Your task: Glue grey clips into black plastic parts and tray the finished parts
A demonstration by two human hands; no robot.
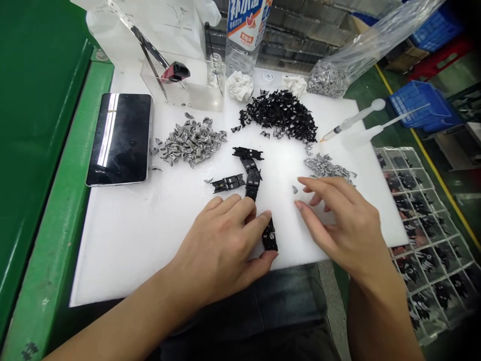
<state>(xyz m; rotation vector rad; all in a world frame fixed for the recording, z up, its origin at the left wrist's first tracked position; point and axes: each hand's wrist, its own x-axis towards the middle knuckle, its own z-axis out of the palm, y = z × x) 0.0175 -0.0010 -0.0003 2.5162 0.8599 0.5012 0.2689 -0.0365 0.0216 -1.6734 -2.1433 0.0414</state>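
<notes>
My left hand (225,238) is closed on a small black plastic part (270,236), gripping its ends between thumb and index finger at the front of the white foam board (143,240). To the right, my right hand (338,215) hovers with thumb and fingers apart and nothing visible between them. Just off its fingertips lies one small grey curved piece (294,189), and behind it a little pile of grey pieces (326,165). Several joined black parts (252,180) lie beyond my left hand, which partly covers the nearest. Another black assembly (228,183) points left.
A black pile of small clips (281,114) and a larger grey pile (193,140) lie farther back. Around them are a tablet (119,138), a clear box (184,93), a bottle (243,45), a syringe (349,120) and a bag of grey pieces (330,75). A divided tray (424,225) stands lower right.
</notes>
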